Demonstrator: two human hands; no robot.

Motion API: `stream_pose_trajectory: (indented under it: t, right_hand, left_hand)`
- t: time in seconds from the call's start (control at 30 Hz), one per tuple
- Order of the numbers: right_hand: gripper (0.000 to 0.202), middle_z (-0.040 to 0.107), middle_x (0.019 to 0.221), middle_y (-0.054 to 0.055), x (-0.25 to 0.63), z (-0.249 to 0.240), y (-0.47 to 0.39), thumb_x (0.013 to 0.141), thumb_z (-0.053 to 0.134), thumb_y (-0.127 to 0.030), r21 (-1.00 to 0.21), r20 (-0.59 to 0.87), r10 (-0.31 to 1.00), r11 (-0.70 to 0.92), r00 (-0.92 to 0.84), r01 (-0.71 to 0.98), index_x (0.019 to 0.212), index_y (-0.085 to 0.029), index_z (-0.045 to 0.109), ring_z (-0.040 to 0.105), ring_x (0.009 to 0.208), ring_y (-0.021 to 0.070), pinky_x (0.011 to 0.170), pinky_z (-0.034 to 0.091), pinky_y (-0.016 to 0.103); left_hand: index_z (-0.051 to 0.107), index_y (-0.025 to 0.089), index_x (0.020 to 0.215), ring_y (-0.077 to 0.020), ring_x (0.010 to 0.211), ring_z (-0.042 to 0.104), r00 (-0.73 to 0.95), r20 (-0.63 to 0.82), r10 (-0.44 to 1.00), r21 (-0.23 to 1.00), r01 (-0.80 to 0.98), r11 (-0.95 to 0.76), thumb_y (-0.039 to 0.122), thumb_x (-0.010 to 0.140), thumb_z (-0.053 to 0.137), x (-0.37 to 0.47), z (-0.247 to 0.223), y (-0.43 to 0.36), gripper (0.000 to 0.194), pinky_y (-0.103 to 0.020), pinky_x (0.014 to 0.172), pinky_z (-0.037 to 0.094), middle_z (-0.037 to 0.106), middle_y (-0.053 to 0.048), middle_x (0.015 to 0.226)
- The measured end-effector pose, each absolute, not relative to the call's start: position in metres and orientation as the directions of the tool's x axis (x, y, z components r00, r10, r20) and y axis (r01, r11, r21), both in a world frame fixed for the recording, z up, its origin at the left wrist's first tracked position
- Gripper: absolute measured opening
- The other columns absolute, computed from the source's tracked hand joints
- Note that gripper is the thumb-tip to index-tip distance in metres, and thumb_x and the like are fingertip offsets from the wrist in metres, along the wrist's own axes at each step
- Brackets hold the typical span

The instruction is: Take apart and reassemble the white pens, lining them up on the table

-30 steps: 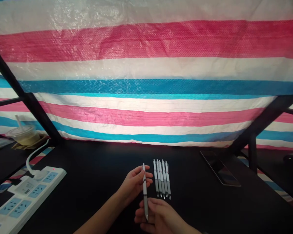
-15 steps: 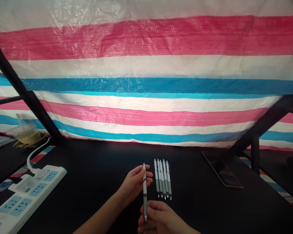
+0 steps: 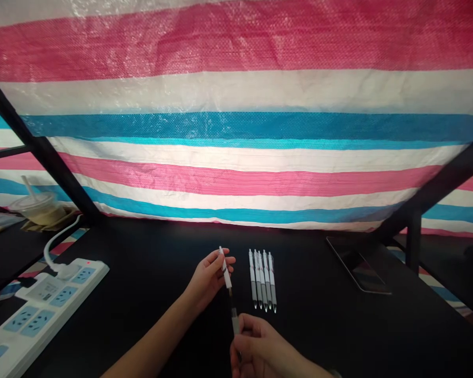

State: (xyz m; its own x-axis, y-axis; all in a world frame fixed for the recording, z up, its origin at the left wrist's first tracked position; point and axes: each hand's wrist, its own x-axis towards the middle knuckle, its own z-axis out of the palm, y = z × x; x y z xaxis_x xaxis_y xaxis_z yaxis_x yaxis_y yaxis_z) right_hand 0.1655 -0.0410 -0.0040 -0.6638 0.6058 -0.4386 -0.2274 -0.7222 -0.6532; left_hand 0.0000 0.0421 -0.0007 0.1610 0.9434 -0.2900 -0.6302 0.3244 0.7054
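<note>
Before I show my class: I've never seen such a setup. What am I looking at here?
No machine here: these are a person's bare left hand and right hand, seen from a camera worn on the head, looking forward and down. The left holds a pen's white barrel, the right its grey grip; the two parts are apart, a thin dark piece between them. On the black table, five similar pens lie side by side, with a phone to the right and a power strip to the left.
</note>
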Motion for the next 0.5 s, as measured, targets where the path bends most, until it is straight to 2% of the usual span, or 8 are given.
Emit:
stream_pose_trajectory:
  t: [0.23,0.5]
  right_hand:
    - [0.034,0.066,0.059,-0.001,0.164,-0.006,-0.043,0.063,0.076,-0.02,-0.66,-0.466,0.615,-0.72,-0.636,-0.214,0.075,-0.02,0.044,0.062,0.053,0.0115,0.058,0.042,0.024]
    - [0.036,0.065,0.058,-0.001,0.163,-0.013,-0.041,0.062,0.078,-0.023,-0.668,-0.46,0.616,-0.714,-0.64,-0.208,0.074,-0.02,0.044,0.061,0.054,0.0112,0.057,0.04,0.023]
  left_hand:
    - [0.067,0.016,0.103,-0.0094,0.065,0.067,0.067,-0.296,0.953,0.711,-0.65,0.267,0.025,0.08,0.076,-0.011,0.001,0.051,0.026,-0.018,0.061,0.053,0.07,-0.001,0.079]
    - [0.068,0.016,0.101,-0.0099,0.064,0.065,0.125,-0.289,0.949,0.729,-0.614,0.303,0.033,0.075,0.08,-0.004,-0.001,0.046,0.033,-0.017,0.056,0.05,0.066,-0.002,0.077]
